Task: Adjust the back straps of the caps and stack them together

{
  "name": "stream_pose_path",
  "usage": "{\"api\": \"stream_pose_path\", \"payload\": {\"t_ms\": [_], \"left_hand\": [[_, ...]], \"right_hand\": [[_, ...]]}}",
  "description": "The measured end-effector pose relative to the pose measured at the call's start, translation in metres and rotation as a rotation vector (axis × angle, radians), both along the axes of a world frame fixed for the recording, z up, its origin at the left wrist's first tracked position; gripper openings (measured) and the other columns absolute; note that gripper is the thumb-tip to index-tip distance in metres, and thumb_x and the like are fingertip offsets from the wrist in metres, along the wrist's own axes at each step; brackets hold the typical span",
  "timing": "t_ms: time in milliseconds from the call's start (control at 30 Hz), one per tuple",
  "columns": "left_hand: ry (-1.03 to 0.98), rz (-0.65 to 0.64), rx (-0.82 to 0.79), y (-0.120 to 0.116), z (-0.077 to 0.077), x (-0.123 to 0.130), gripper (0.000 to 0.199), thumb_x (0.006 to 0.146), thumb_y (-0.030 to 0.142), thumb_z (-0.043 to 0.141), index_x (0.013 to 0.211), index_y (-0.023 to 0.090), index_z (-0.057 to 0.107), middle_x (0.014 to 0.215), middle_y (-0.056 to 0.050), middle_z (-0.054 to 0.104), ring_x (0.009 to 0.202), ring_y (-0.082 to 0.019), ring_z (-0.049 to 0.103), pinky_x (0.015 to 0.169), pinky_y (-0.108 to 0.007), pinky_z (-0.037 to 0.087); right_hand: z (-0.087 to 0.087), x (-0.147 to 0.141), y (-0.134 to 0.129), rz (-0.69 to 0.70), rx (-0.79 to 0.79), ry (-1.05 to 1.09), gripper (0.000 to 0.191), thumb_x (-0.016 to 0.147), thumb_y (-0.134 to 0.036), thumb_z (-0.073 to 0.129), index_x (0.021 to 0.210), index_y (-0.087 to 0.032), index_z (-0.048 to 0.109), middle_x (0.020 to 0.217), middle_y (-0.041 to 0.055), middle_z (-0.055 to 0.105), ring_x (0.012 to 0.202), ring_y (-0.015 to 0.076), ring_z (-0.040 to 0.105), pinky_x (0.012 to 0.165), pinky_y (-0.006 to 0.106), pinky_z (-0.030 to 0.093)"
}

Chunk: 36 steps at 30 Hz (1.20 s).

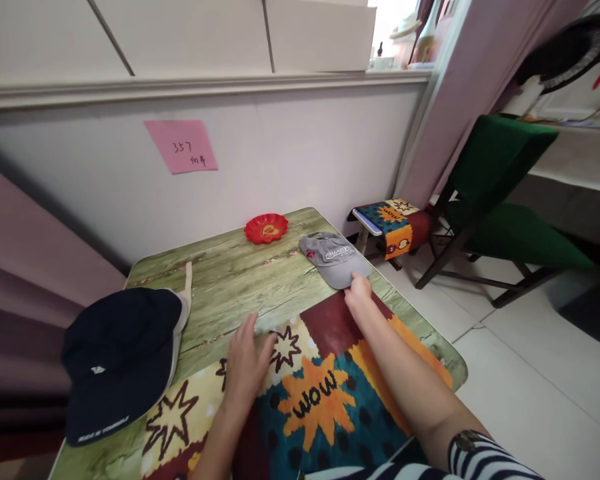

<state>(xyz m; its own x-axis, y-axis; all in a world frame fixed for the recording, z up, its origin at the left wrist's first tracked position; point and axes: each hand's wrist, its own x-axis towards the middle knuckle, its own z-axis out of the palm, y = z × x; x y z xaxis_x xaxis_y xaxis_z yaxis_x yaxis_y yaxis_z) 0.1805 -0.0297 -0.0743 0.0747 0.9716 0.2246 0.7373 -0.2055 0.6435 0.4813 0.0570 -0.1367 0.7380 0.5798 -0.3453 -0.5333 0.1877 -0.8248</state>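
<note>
A grey cap with white lettering lies near the right edge of the green wood-patterned table. My right hand pinches the front edge of its brim. Over the colourful mat marked "WOW", my left hand has its fingers apart and holds nothing. A dark blue cap with a light strap sits at the table's left side, left of my left hand.
A red scalloped plate stands at the table's back edge by the wall. A pink note is stuck on the wall. To the right are a small covered stool and a green chair.
</note>
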Motion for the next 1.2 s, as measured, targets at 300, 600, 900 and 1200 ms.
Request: {"api": "stream_pose_path", "payload": {"t_ms": [300,600,900,1200], "left_hand": [[0.483,-0.083,0.089,-0.031,-0.044,-0.004,0.051,0.096,0.038,0.045,0.142,0.017,0.053,0.152,-0.014,0.047,0.143,-0.033,0.039,0.117,-0.057,0.025],[0.466,-0.075,0.123,-0.029,-0.043,-0.004,0.049,0.095,0.037,0.047,0.14,0.017,0.056,0.149,-0.015,0.05,0.14,-0.034,0.042,0.114,-0.056,0.03],[0.442,-0.084,0.115,-0.034,-0.041,-0.004,0.049,0.095,0.035,0.048,0.139,0.015,0.056,0.15,-0.015,0.049,0.142,-0.033,0.04,0.118,-0.056,0.025],[0.46,-0.08,0.137,-0.033,-0.043,-0.005,0.048,0.095,0.036,0.049,0.138,0.016,0.056,0.149,-0.014,0.05,0.141,-0.032,0.04,0.117,-0.055,0.025]], "right_hand": [[0.001,-0.003,-0.03,-0.035,-0.003,0.069,0.015,0.074,-0.024,0.065,0.088,-0.022,0.059,0.086,-0.0008,0.073,0.086,0.0153,0.069,0.078,0.029,0.059],[-0.011,0.002,-0.026,-0.013,0.002,0.039,0.018,0.072,-0.021,0.072,0.087,-0.021,0.063,0.09,0.0008,0.073,0.088,0.0159,0.069,0.085,0.034,0.059],[-0.012,0.002,-0.03,0.022,0.028,-0.019,0.027,0.061,-0.016,0.077,0.082,-0.019,0.061,0.082,-0.0009,0.071,0.08,0.0144,0.068,0.078,0.028,0.06],[-0.008,0.001,-0.029,0.031,0.009,-0.024,0.026,0.061,-0.017,0.076,0.078,-0.02,0.057,0.072,-0.0049,0.067,0.076,0.0128,0.066,0.078,0.028,0.059]]}}
